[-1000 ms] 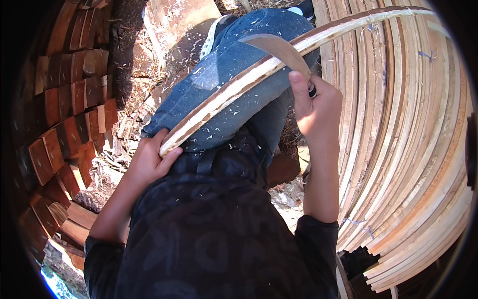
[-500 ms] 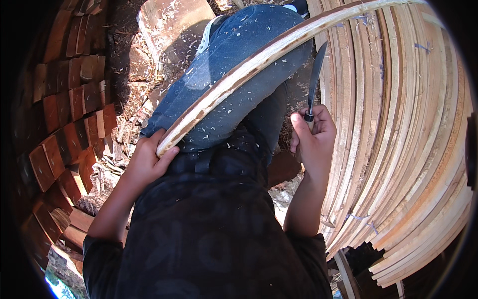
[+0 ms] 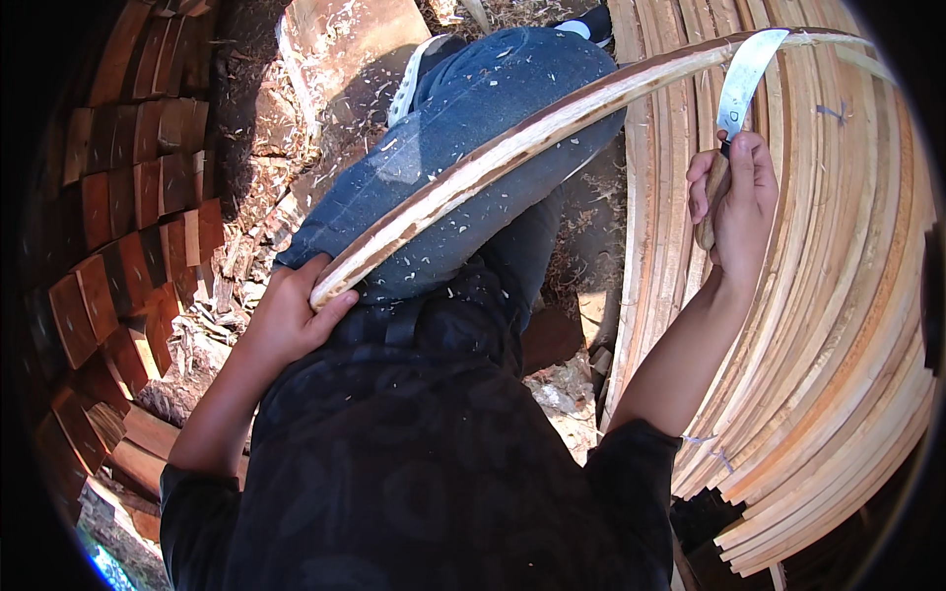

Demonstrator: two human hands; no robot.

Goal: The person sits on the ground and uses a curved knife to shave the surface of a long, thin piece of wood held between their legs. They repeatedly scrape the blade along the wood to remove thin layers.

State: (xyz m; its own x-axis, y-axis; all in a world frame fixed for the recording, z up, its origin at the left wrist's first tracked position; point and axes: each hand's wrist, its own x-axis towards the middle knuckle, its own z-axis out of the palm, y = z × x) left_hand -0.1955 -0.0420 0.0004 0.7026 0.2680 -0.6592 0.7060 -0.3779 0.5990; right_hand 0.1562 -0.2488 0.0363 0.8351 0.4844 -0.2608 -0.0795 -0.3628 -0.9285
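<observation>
Knife Raised Over 1 Long Wooden Strip

Hands numbered 2 in the head view, both the person's own. The left hand (image 3: 291, 320) gripped the near end of 1 long wooden strip (image 3: 512, 148), its fingers wrapped around the wood at the person's waist. The strip ran from there up and to the right, across the raised knee in blue jeans (image 3: 463, 158), and its far end reached over the pile of slats at the upper right. Its upper face showed pale, freshly cut wood with darker brown bark along the edges.

The right hand (image 3: 734, 197) was closed tight on the wooden handle of 1 knife (image 3: 741, 79). The curved metal blade pointed upward, and its tip lay at the far part of the strip, close enough that touching could not be told.

A large pile of slats (image 3: 818, 325), pale and bent into arcs by the lens, filled the right side; they were too many and too tightly packed to count. On the left stood rows of stacked reddish-brown blocks (image 3: 128, 227), also past counting. Pale wood shavings (image 3: 266, 236) lay scattered on the ground between the blocks and the knee, and small flecks of them clung to the jeans. 1 shoe with a white sole (image 3: 414, 69) showed beyond the knee.
</observation>
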